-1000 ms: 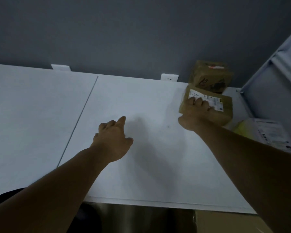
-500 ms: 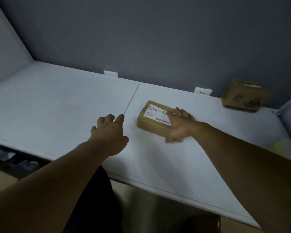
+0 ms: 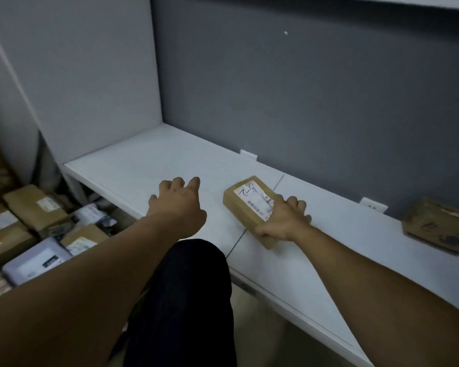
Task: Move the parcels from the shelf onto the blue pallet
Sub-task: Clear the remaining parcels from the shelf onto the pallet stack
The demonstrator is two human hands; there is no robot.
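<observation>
A flat brown parcel (image 3: 245,201) with a white label lies on the white shelf (image 3: 149,165), near the seam between two boards. My right hand (image 3: 281,221) grips its near right end, fingers over the top and thumb along the front edge. My left hand (image 3: 179,201) hovers over the shelf to the parcel's left, fingers loosely spread, holding nothing. A second brown parcel (image 3: 437,226) sits at the far right by the back wall. The blue pallet itself is not visible.
Several parcels (image 3: 37,215) are piled low on the left, below the shelf's end. A white side panel (image 3: 90,75) closes the shelf on the left, a grey wall (image 3: 302,102) behind. My dark trouser leg (image 3: 186,300) stands against the shelf's front edge.
My right hand has dragged the labelled parcel leftward along the shelf, away from the second parcel. My view has swung left, bringing the side panel and the pile of parcels into sight.
</observation>
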